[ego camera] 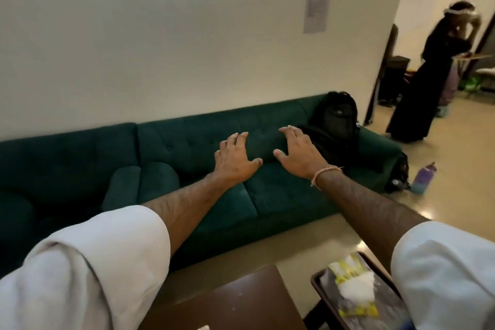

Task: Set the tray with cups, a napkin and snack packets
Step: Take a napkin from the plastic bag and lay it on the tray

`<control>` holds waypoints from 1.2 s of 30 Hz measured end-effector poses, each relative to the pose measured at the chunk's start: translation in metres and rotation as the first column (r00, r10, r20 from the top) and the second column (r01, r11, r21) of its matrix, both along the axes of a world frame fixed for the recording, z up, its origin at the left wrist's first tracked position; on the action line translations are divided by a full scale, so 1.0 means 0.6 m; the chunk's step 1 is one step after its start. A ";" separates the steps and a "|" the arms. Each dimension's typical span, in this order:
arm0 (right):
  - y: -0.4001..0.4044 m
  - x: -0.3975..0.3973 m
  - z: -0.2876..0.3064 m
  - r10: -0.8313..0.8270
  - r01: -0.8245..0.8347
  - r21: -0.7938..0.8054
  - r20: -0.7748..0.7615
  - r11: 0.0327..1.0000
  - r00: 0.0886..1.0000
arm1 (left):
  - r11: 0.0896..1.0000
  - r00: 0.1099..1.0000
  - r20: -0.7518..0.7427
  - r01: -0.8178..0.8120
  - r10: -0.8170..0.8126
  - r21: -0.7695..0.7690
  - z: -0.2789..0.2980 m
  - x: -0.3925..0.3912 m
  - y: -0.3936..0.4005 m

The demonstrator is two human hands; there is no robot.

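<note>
Head view: both arms reach forward, well above and beyond the desk [241,300], with white sleeves pushed up the forearms. The left hand [235,159] and the right hand [298,154] hang side by side in the air, palms down, a small gap between the thumbs. The fingers [237,139] of both hands are spread and slightly curled, holding nothing. A thread band [322,173] circles the right wrist.

Beyond and below the fingers runs a dark green sofa [187,147] against a white wall. Two round cushions [139,185] lie on its seat, left of the left fingers. A black backpack [336,118] sits on the sofa just right of the right fingers, with a dark cloth spread in front of it. Further right, on the floor by the sofa's end, stands a purple bottle [424,178]. High above the right fingers a paper notice [317,3] is stuck on the wall. Far to the right, another person [426,80] in a long dark garment stands in a doorway.

The tray [325,303] lies far back from the fingers, near the person's body, under the right sleeve, which hides its right part. On it rests a yellow and white packet [353,284]; the blur hides any detail. The tray sits just right of the brown desk, and whether it touches the desk cannot be told. Nothing stands between the hands and the sofa.
</note>
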State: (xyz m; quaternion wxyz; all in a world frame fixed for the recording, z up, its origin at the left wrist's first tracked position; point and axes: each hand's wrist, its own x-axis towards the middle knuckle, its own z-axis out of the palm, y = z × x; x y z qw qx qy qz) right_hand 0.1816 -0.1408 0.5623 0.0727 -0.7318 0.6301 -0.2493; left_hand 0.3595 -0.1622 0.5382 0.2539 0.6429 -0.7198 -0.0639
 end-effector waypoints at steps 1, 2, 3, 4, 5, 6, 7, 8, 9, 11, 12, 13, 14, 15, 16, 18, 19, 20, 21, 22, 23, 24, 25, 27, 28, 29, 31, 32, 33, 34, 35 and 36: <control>-0.002 -0.029 -0.025 -0.023 0.023 0.024 -0.008 0.999 1.000 | 1.000 1.000 -0.003 0.017 -0.017 0.022 -0.026 -0.029 -0.006; -0.003 -0.054 -0.048 -0.041 0.042 0.049 -0.012 0.998 0.999 | 0.998 0.999 -0.005 0.035 -0.035 0.046 -0.049 -0.053 -0.009; -0.004 -0.083 -0.076 -0.063 0.064 0.079 -0.013 0.995 0.998 | 0.995 0.998 -0.006 0.057 -0.057 0.079 -0.078 -0.082 -0.012; -0.005 -0.111 -0.102 -0.085 0.086 0.107 -0.016 0.991 0.996 | 0.991 0.997 -0.007 0.079 -0.079 0.109 -0.106 -0.109 -0.016; -0.006 -0.139 -0.131 -0.103 0.105 0.133 -0.019 0.986 0.994 | 0.985 0.995 -0.014 0.101 -0.101 0.138 -0.136 -0.136 -0.018; -0.005 -0.165 -0.161 -0.120 0.123 0.155 -0.024 0.980 0.992 | 0.979 0.993 -0.022 0.121 -0.119 0.166 -0.168 -0.162 -0.019; -0.004 -0.188 -0.189 -0.137 0.139 0.171 -0.024 0.975 0.990 | 0.972 0.990 -0.029 0.142 -0.139 0.189 -0.194 -0.182 -0.019; -0.002 -0.213 -0.220 -0.153 0.155 0.196 -0.025 0.968 0.988 | 0.962 0.987 -0.036 0.162 -0.158 0.219 -0.225 -0.207 -0.018; -0.002 -0.236 -0.249 -0.168 0.170 0.222 -0.027 0.960 0.985 | 0.953 0.984 -0.038 0.179 -0.175 0.246 -0.256 -0.230 -0.019; 0.001 -0.284 -0.312 -0.195 0.199 0.270 -0.041 0.942 0.980 | 0.930 0.977 -0.041 0.213 -0.210 0.300 -0.319 -0.275 -0.017; 0.003 -0.303 -0.338 -0.201 0.206 0.284 -0.047 0.937 0.978 | 0.921 0.974 -0.045 0.223 -0.220 0.320 -0.345 -0.291 -0.015; 0.007 -0.325 -0.370 -0.210 0.215 0.300 -0.049 0.929 0.976 | 0.909 0.972 -0.052 0.232 -0.228 0.347 -0.376 -0.312 -0.011; 0.010 -0.345 -0.400 -0.218 0.223 0.315 -0.049 0.923 0.975 | 0.898 0.972 -0.055 0.233 -0.230 0.372 -0.406 -0.333 -0.009; 0.014 -0.365 -0.431 -0.227 0.231 0.329 -0.050 0.916 0.973 | 0.888 0.971 -0.055 0.236 -0.234 0.396 -0.436 -0.352 -0.006; 0.021 -0.383 -0.461 -0.237 0.242 0.346 -0.057 0.906 0.970 | 0.875 0.969 -0.053 0.240 -0.241 0.421 -0.465 -0.372 -0.001; 0.032 -0.412 -0.516 -0.253 0.259 0.383 -0.067 0.887 0.965 | 0.846 0.964 -0.059 0.256 -0.259 0.467 -0.517 -0.402 0.009; 0.036 -0.428 -0.544 -0.265 0.269 0.404 -0.067 0.874 0.962 | 0.829 0.960 -0.067 0.268 -0.271 0.492 -0.543 -0.417 0.012; 0.041 -0.443 -0.573 -0.274 0.274 0.425 -0.063 0.863 0.960 | 0.812 0.957 -0.076 0.278 -0.279 0.513 -0.570 -0.432 0.016; 0.047 -0.457 -0.602 -0.286 0.280 0.448 -0.056 0.849 0.957 | 0.797 0.955 -0.082 0.284 -0.286 0.533 -0.597 -0.447 0.020; 0.053 -0.470 -0.626 -0.297 0.283 0.469 -0.045 0.837 0.954 | 0.786 0.953 -0.087 0.288 -0.289 0.546 -0.619 -0.458 0.024; 0.060 -0.482 -0.655 -0.311 0.284 0.496 -0.029 0.821 0.950 | 0.771 0.951 -0.094 0.294 -0.293 0.565 -0.645 -0.471 0.028; 0.066 -0.494 -0.682 -0.331 0.289 0.521 -0.014 0.803 0.943 | 0.753 0.948 -0.102 0.302 -0.301 0.585 -0.669 -0.485 0.030; 0.071 -0.504 -0.708 -0.357 0.299 0.547 -0.001 0.782 0.934 | 0.733 0.945 -0.110 0.309 -0.308 0.606 -0.692 -0.498 0.032; 0.085 -0.520 -0.756 -0.439 0.343 0.593 0.019 0.728 0.898 | 0.703 0.940 -0.111 0.315 -0.321 0.637 -0.733 -0.519 0.037; 0.092 -0.526 -0.780 -0.488 0.364 0.616 0.038 0.698 0.872 | 0.696 0.938 -0.109 0.318 -0.328 0.644 -0.752 -0.530 0.039; 0.098 -0.532 -0.803 -0.531 0.377 0.640 0.058 0.669 0.845 | 0.692 0.936 -0.111 0.324 -0.334 0.646 -0.770 -0.541 0.039; 0.108 -0.540 -0.848 -0.604 0.385 0.686 0.099 0.617 0.791 | 0.681 0.931 -0.131 0.340 -0.340 0.649 -0.805 -0.562 0.036; 0.110 -0.542 -0.866 -0.642 0.386 0.709 0.122 0.590 0.757 | 0.677 0.930 -0.139 0.344 -0.340 0.651 -0.818 -0.569 0.034; 0.112 -0.544 -0.884 -0.686 0.382 0.737 0.150 0.558 0.712 | 0.675 0.929 -0.139 0.347 -0.343 0.651 -0.834 -0.579 0.030; 0.112 -0.545 -0.900 -0.729 0.372 0.766 0.177 0.524 0.661 | 0.678 0.927 -0.131 0.349 -0.351 0.647 -0.848 -0.587 0.026; 0.110 -0.545 -0.914 -0.763 0.360 0.788 0.206 0.500 0.612 | 0.687 0.924 -0.119 0.351 -0.362 0.637 -0.862 -0.594 0.022; 0.108 -0.545 -0.927 -0.789 0.349 0.800 0.233 0.488 0.569 | 0.699 0.922 -0.106 0.353 -0.371 0.622 -0.874 -0.601 0.018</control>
